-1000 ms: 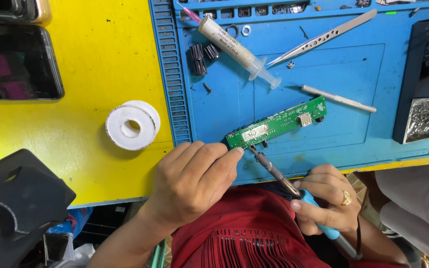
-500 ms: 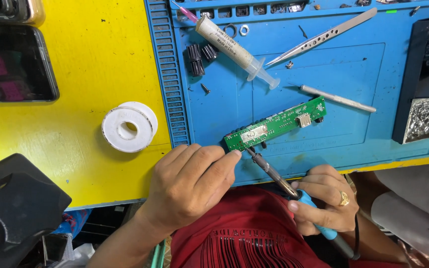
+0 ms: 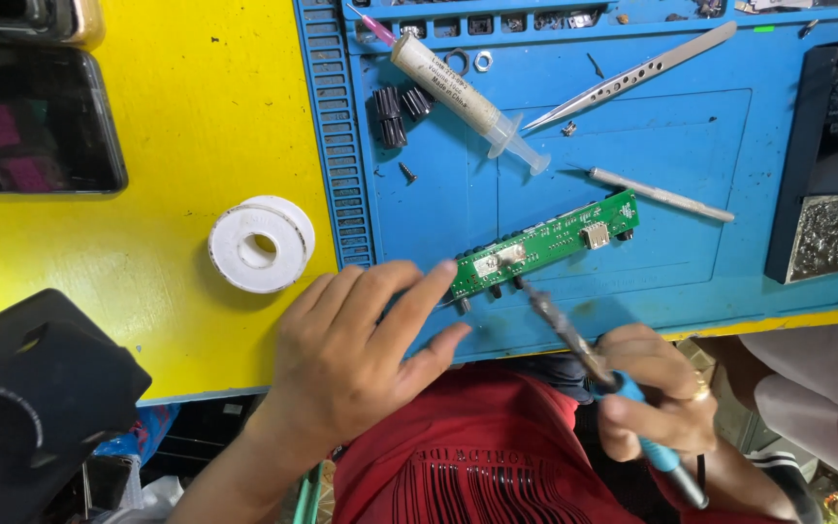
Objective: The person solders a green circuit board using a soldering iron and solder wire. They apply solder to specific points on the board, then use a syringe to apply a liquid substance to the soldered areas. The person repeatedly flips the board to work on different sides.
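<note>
A long green circuit board (image 3: 550,243) lies slanted on the blue work mat (image 3: 691,165). My left hand (image 3: 356,354) rests on the mat's front edge, its index fingertip pressing the board's left end. My right hand (image 3: 657,398) grips a soldering iron (image 3: 584,349) by its blue handle. The iron's tip touches the board's lower edge near the left end.
On the mat lie a paste syringe (image 3: 458,87), metal tweezers (image 3: 632,73), a thin metal rod (image 3: 661,194), small black knobs (image 3: 400,112) and a loose screw. A white tape roll (image 3: 259,243) sits on the yellow table. A dark phone (image 3: 31,116) lies far left; a black stand (image 3: 31,398) sits at lower left. A tray of metal wool (image 3: 831,233) stands at right.
My left hand's fingers have spread slightly and the index finger now lies on the board's left end. The iron tip stays at the board's lower edge.
</note>
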